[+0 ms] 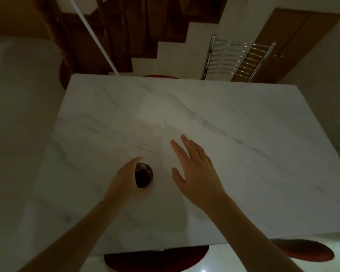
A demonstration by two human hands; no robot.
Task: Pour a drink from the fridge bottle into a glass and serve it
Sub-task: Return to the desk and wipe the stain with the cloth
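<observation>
A glass filled with a dark drink stands on the white marble table, near its front left part. My left hand is wrapped around the glass from the left, thumb over its far side. My right hand hovers flat and open just right of the glass, fingers spread and pointing away from me, holding nothing. No bottle is in view.
A chrome-backed chair stands at the table's far side. Red round seats show at the front edge and at the front right. Wooden stairs rise beyond the table, and a wooden door is at the far right.
</observation>
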